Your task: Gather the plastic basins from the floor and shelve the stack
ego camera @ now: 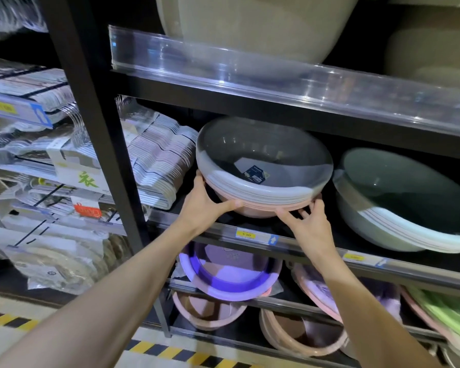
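Gripping the stack of basins [263, 181] with left hand [205, 205] and right hand [307, 221] under the rims, sliding it level onto the shelf [316, 248], keeping clear of neighbouring basins [409, 208].

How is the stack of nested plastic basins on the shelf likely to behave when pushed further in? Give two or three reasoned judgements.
The stack of basins probably feels light for its size: thin plastic, steadied by the left hand and right hand alone. It sits tilted on rounded bases, so it may rock or tip. The smooth rims likely slide easily on the shelf.
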